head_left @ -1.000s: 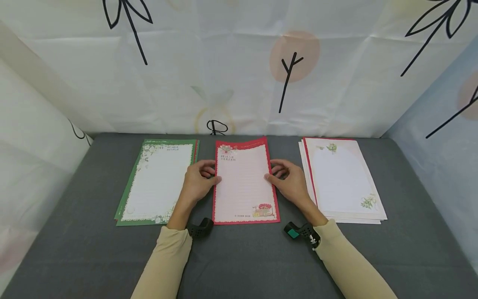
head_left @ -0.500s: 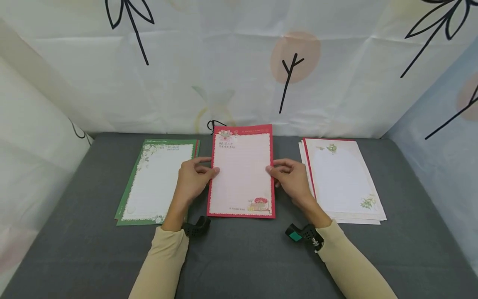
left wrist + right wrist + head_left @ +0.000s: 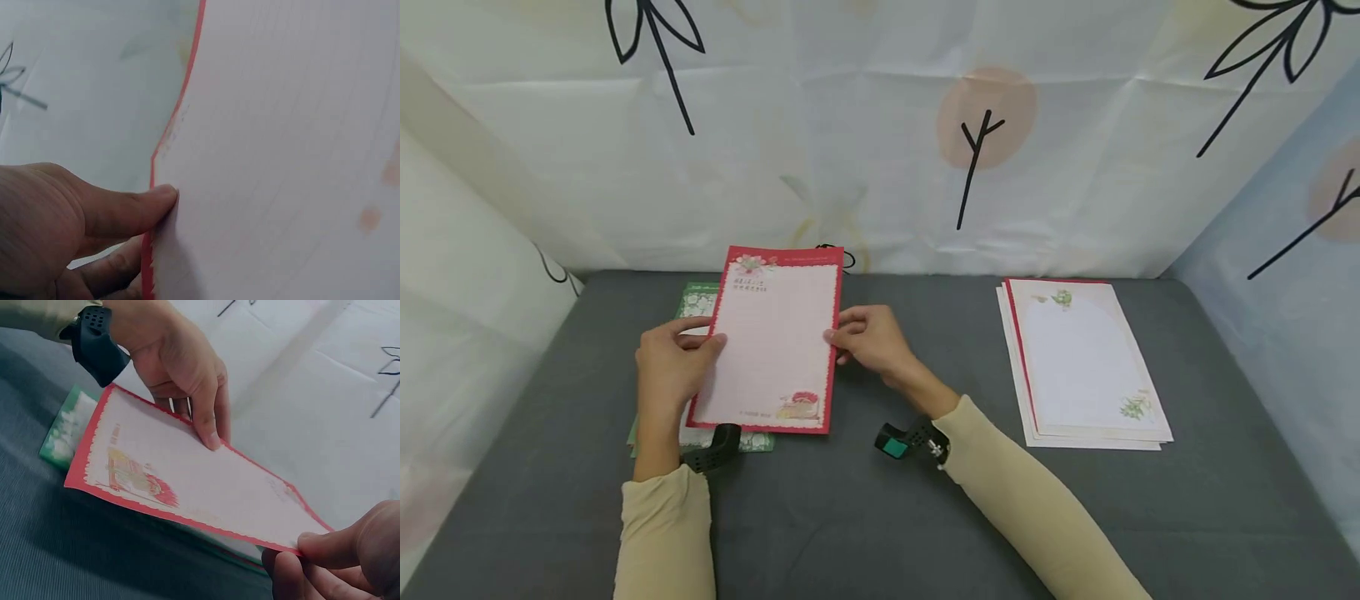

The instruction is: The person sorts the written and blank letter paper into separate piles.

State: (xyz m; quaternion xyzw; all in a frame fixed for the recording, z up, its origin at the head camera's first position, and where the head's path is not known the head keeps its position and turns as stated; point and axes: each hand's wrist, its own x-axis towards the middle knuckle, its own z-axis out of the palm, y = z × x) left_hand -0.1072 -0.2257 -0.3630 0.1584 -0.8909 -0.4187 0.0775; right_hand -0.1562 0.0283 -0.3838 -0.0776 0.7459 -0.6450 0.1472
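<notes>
A sheet of red-bordered writing paper [image 3: 769, 342], with faint lines, flowers at the top and a small picture at the lower right, is held up between both hands. My left hand [image 3: 672, 367] pinches its left edge, thumb on the front. At the opposite edge my right hand [image 3: 874, 340] pinches it the same way. In the right wrist view the sheet slants above the table, over a green-bordered stack of paper [image 3: 59, 434]. Most of that green stack [image 3: 700, 300] is hidden behind the red sheet in the head view.
On the right of the grey table [image 3: 880, 517] lies a stack of white paper [image 3: 1082, 358] with green leaf prints and a red sheet edge showing. A white printed cloth [image 3: 880, 125] hangs behind the table. Each wrist wears a black camera mount [image 3: 718, 450].
Both hands have lifted the red-bordered sheet off the middle of the table and carried it left. It now overlaps the green-bordered stack. The white stack stays put.
</notes>
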